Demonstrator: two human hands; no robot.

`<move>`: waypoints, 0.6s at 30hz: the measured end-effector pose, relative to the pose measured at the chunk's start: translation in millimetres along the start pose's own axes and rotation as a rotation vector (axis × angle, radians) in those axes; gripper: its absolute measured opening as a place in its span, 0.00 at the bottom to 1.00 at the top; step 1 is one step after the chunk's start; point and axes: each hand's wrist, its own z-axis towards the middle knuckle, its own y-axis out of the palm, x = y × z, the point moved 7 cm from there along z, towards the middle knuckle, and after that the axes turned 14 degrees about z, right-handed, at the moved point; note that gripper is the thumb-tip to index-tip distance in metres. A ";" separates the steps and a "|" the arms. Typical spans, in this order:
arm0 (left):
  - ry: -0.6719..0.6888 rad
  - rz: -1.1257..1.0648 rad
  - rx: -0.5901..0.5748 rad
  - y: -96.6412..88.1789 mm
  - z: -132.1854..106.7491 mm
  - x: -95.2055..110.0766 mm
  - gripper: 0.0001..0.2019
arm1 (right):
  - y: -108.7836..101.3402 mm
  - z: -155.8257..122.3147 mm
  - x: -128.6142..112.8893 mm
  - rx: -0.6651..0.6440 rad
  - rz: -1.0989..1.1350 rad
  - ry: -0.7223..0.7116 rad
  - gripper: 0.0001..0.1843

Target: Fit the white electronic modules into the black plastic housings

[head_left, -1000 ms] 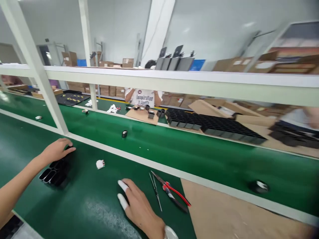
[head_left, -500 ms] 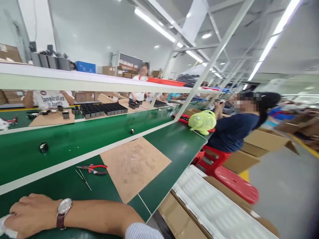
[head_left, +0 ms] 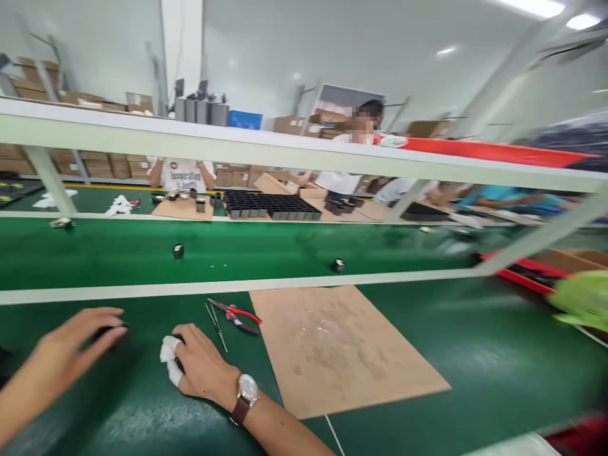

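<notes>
At the lower left, my left hand [head_left: 71,351] hovers over the green table, thumb and fingers closing round a small black part [head_left: 105,332] that is mostly hidden and blurred. My right hand [head_left: 204,364], with white wraps on its fingertips and a watch [head_left: 247,392] on the wrist, is low over the table with fingers curled. Something dark shows between those fingers, too covered to name. Just right of it lie tweezers [head_left: 216,327] and red-handled pliers [head_left: 235,315]. Beyond them, a stained brown cardboard sheet [head_left: 342,348] lies flat on the table.
Behind a white rail, a green belt [head_left: 266,250] carries small black parts [head_left: 178,251]. A shelf beam [head_left: 237,142] crosses above. Black trays [head_left: 270,206] and co-workers are on the far side. A light green fan [head_left: 582,297] and red tray [head_left: 527,275] stand at right.
My view has swung left, and the seated co-worker on the right has left the picture. My left hand has come into view. The parts on the belt appear farther right.
</notes>
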 end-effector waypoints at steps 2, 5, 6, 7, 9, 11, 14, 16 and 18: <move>0.069 -0.053 -0.103 27.6 -10.0 29.7 0.10 | 0.2 -4.0 -2.0 0.005 0.014 0.004 0.12; 0.091 -0.138 -0.181 60.9 -21.2 60.4 0.08 | -0.8 -10.0 -2.6 -0.001 -0.004 0.029 0.12; 0.082 -0.169 -0.184 67.2 -24.7 64.4 0.09 | -1.7 -11.7 -2.1 0.007 -0.008 0.040 0.16; 0.064 -0.198 -0.180 71.3 -28.4 65.2 0.12 | -2.4 -13.3 -1.5 0.012 -0.011 0.049 0.20; 0.005 -0.248 -0.193 75.8 -36.0 59.4 0.20 | -2.0 -15.2 -0.6 0.001 -0.010 0.059 0.24; -0.064 -0.287 -0.239 77.2 -43.1 50.3 0.30 | -1.5 -15.9 -0.4 -0.029 0.003 0.072 0.23; -0.148 -0.341 -0.341 76.0 -50.6 42.3 0.40 | -7.4 -15.8 -1.1 -0.057 0.089 0.103 0.31; -0.164 -0.370 -0.399 73.9 -52.6 43.0 0.40 | -11.4 -15.7 -4.4 -0.105 0.203 0.085 0.35; -0.161 -0.391 -0.447 73.2 -53.5 45.9 0.37 | -12.3 -16.3 -8.7 -0.173 0.307 0.041 0.35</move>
